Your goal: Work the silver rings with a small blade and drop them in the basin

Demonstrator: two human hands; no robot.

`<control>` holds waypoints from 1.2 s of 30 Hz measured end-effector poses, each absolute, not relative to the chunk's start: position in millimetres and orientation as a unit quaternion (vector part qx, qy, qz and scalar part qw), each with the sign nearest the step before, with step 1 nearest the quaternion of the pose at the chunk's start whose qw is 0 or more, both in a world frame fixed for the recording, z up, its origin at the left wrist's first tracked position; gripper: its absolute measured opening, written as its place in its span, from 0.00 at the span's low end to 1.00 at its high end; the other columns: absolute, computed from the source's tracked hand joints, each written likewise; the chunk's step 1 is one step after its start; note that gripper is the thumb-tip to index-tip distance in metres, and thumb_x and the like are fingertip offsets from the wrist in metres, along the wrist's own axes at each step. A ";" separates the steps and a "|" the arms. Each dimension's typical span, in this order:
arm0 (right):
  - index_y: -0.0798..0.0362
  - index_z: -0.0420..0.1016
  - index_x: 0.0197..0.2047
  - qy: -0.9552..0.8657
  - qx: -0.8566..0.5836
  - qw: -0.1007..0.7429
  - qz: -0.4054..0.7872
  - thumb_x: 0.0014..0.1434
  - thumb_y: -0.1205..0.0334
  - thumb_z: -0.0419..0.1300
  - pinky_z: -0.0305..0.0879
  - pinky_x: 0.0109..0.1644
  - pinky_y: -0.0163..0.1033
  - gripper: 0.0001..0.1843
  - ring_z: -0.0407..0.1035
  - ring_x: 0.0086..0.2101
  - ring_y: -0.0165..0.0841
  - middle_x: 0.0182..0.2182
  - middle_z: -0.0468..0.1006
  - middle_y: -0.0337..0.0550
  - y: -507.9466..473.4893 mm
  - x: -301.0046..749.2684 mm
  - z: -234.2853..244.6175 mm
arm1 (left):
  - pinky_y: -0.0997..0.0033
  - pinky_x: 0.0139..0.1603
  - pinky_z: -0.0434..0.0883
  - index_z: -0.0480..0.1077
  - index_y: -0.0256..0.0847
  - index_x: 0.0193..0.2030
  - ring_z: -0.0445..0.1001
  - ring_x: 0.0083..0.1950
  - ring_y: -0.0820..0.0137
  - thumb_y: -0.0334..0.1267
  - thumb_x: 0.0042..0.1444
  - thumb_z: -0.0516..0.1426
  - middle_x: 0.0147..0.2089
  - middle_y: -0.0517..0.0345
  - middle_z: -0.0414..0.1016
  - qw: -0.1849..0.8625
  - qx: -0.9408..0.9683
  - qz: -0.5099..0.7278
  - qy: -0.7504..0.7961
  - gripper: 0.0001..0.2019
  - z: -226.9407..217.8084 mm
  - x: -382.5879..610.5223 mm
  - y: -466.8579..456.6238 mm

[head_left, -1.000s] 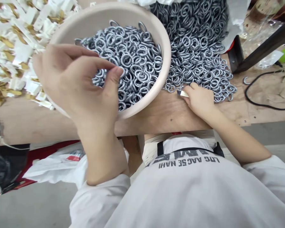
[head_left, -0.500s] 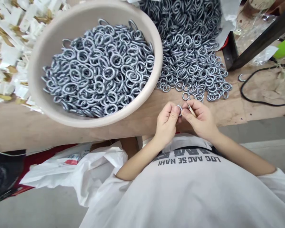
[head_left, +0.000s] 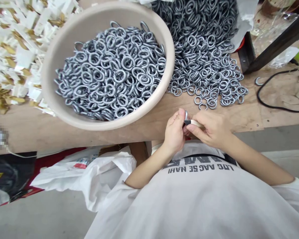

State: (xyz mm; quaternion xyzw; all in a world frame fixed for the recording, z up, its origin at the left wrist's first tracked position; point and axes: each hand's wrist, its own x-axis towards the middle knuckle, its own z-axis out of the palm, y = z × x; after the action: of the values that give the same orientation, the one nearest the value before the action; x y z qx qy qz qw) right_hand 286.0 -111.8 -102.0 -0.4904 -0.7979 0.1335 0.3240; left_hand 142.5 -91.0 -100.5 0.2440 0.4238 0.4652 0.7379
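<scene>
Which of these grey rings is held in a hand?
The grey ring in the left hand, by the small pale-handled blade in the right hand; the other rings lie away from the hands, in the beige basin or to its right.

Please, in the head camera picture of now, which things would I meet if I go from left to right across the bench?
White-and-tan parts, basin, left hand, ring between the hands, right hand with a black-tipped tool, black cable.

Left hand (head_left: 174,132) curled; right hand (head_left: 211,127) pinching, just beside it; bare forearms (head_left: 254,158) angled inward.
</scene>
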 end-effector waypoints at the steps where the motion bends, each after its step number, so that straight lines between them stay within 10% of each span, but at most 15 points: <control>1: 0.53 0.73 0.33 -0.800 -0.491 0.321 0.125 0.70 0.48 0.56 0.53 0.33 0.39 0.19 0.64 0.28 0.31 0.26 0.71 0.39 -112.7 284.6 -102.6 | 0.76 0.17 0.49 0.61 0.41 0.26 0.48 0.17 0.81 0.62 0.54 0.65 0.18 0.70 0.52 0.736 0.244 0.465 0.427 0.28 -100.4 142.7 -91.0; 9: 0.51 0.73 0.35 -0.696 -0.659 0.243 0.152 0.74 0.44 0.46 0.51 0.33 0.39 0.25 0.67 0.28 0.34 0.26 0.75 0.41 -86.7 302.5 -109.2 | 0.77 0.20 0.56 0.60 0.41 0.26 0.50 0.18 0.80 0.59 0.62 0.60 0.16 0.70 0.52 0.765 0.326 0.407 0.377 0.25 -113.8 133.6 -105.4; 16: 0.52 0.76 0.51 -0.713 -0.695 0.069 0.061 0.68 0.52 0.55 0.52 0.34 0.42 0.16 0.74 0.38 0.45 0.47 0.80 0.53 -58.8 297.5 -113.1 | 0.77 0.29 0.70 0.74 0.39 0.39 0.69 0.25 0.77 0.51 0.64 0.61 0.25 0.62 0.72 0.740 0.330 0.429 0.399 0.15 -125.6 114.9 -93.8; 20: 0.52 0.76 0.44 -0.705 -0.649 0.223 0.180 0.68 0.57 0.56 0.58 0.38 0.42 0.10 0.72 0.39 0.42 0.41 0.79 0.48 -61.0 295.6 -106.6 | 0.76 0.36 0.76 0.74 0.41 0.51 0.75 0.31 0.77 0.48 0.61 0.64 0.36 0.60 0.78 0.748 0.288 0.438 0.408 0.17 -124.0 109.3 -85.8; 26: 0.48 0.72 0.38 -0.571 -0.509 0.479 0.430 0.68 0.49 0.60 0.63 0.37 0.40 0.12 0.67 0.31 0.33 0.31 0.71 0.37 -94.9 273.3 -106.3 | 0.75 0.24 0.70 0.71 0.40 0.41 0.70 0.25 0.76 0.62 0.58 0.62 0.32 0.61 0.72 0.796 0.237 0.403 0.384 0.24 -117.9 124.9 -91.5; 36: 0.45 0.70 0.48 -0.574 -0.502 0.509 0.400 0.59 0.56 0.65 0.70 0.44 0.43 0.14 0.70 0.38 0.35 0.40 0.74 0.40 -110.4 262.0 -124.8 | 0.79 0.19 0.50 0.63 0.40 0.30 0.50 0.19 0.81 0.64 0.54 0.63 0.21 0.69 0.53 0.785 0.249 0.417 0.384 0.28 -114.3 134.9 -97.0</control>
State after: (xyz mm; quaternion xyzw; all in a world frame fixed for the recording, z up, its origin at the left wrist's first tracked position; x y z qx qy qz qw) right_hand 262.0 -110.4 -124.8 -0.5015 -0.5740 0.3996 0.5093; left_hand 134.9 -97.0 -114.3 0.2491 0.3836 0.4170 0.7854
